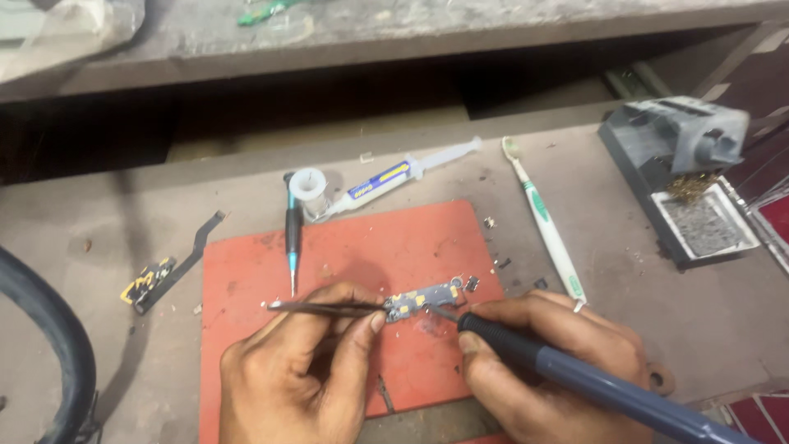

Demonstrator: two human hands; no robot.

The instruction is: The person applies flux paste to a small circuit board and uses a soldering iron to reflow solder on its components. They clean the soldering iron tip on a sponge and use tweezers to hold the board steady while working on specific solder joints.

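My left hand [292, 378] clamps tweezers [329, 308], pinning the small circuit board [422, 299] on the red mat [353, 247]; right hand [546, 362] fingers wrap the soldering iron [575, 374], tip at board.

Red mat [345, 247] on a grey-brown worktop [690, 321]; dark blue soldering iron [592, 382]; white-and-green toothbrush [542, 218]; small board [422, 298], seemingly dark with yellow patches; black-and-teal screwdriver [292, 234].

My left hand [300, 370] and right hand [542, 362] crowd the near edge of the flat red rubber mat [353, 247]; its middle lies bare. At the mat's far edge a teal-tipped black screwdriver [292, 234], a small solder spool [310, 185] and a clear syringe [394, 177] block passage. A white-and-green toothbrush [546, 222] fences the right side, with the grey iron stand [686, 181] at the worktop's [123, 247] right edge.
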